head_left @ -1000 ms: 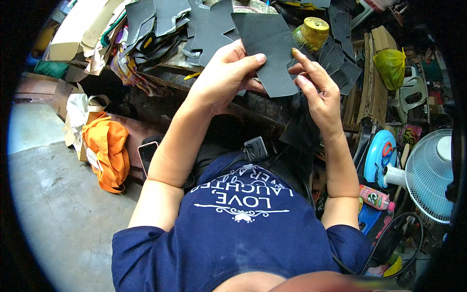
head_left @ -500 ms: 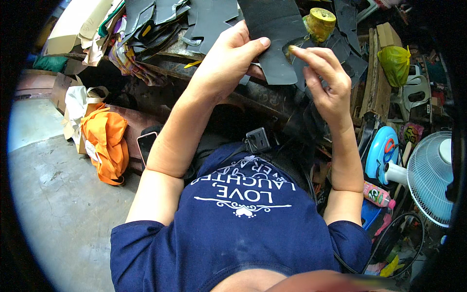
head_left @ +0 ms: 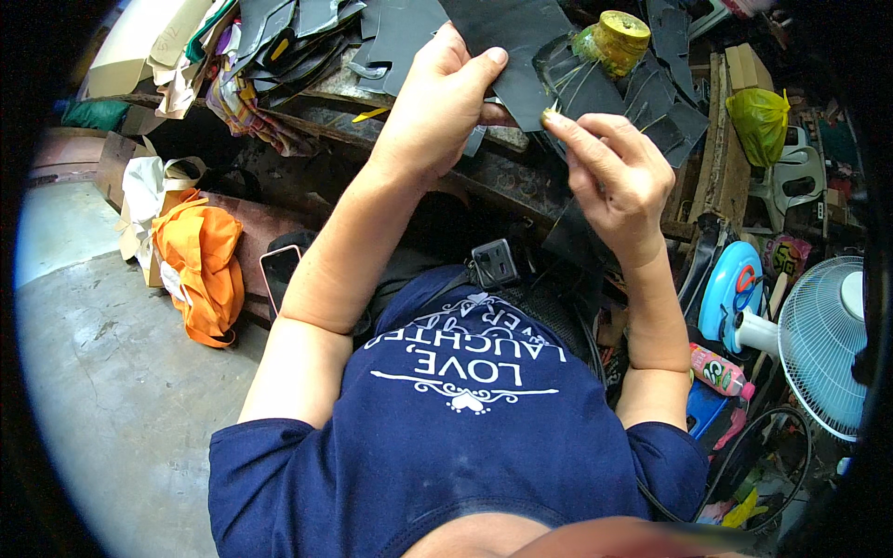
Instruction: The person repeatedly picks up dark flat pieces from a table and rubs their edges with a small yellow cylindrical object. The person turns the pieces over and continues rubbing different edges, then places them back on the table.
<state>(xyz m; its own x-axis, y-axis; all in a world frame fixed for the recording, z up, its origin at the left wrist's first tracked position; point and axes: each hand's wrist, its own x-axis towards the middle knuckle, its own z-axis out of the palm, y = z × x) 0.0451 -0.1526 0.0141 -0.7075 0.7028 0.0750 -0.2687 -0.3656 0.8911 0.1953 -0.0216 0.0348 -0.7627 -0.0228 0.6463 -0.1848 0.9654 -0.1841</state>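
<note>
My left hand (head_left: 445,98) grips a flat black cut piece of sheet material (head_left: 517,63), its thumb on top and its fingers underneath. At the piece's lower right corner is my right hand (head_left: 616,167), its index finger stretched out and its other fingers loosely bent. Yellowish stuff coats that index fingertip, which touches or nearly touches the edge. Thin pale strands, like glue, stretch near the piece toward a yellow-smeared pot (head_left: 621,39) just beyond. More black cut pieces (head_left: 665,102) lie around the pot.
Stacked black pieces (head_left: 302,51) and a patterned cloth (head_left: 251,112) lie at the bench's left. An orange bag (head_left: 197,265) sits lower left. To the right are a yellow-green plastic bag (head_left: 758,126), a fan (head_left: 823,344) and a pink bottle (head_left: 721,370).
My right index finger has moved slightly down along the black piece to its lower corner. The piece has shifted up a little, and the strands by the pot now show more clearly.
</note>
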